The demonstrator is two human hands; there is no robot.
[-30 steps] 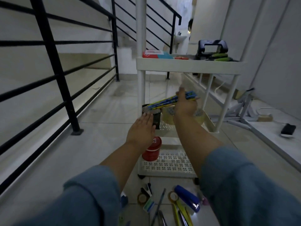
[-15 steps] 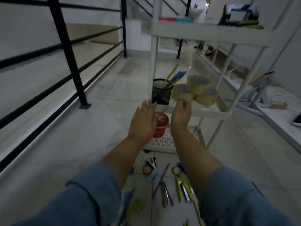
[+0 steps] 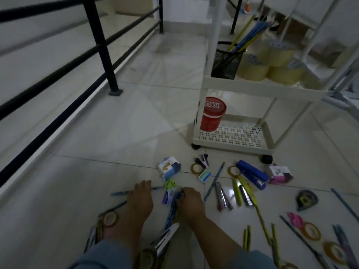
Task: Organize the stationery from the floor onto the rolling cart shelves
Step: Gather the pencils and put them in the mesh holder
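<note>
Head view, lower centre: left hand (image 3: 140, 200) lying flat, fingers straight, touching a blue pen (image 3: 120, 193) on the tiled floor (image 3: 116, 152). Right hand (image 3: 191, 201) curling round a bundle of blue pens (image 3: 172, 212). Rolling cart (image 3: 233, 141) standing upper right, black railing (image 3: 101, 45) running left.

The white plastic rolling cart (image 3: 233, 146) has a bottom shelf perforated in a repeating floral cut-out pattern, and the red cylindrical tub (image 3: 212, 117) bears white lettering. The black wire-mesh pen cup (image 3: 226, 64) contains blue and yellow pencils (image 3: 250, 33); the round tape rolls (image 3: 279, 55) are translucent pale yellow. The plastic stapler (image 3: 252, 176) is dark blue, the bundle of pens (image 3: 172, 212) blue, the metal railing (image 3: 101, 45) black.
</note>
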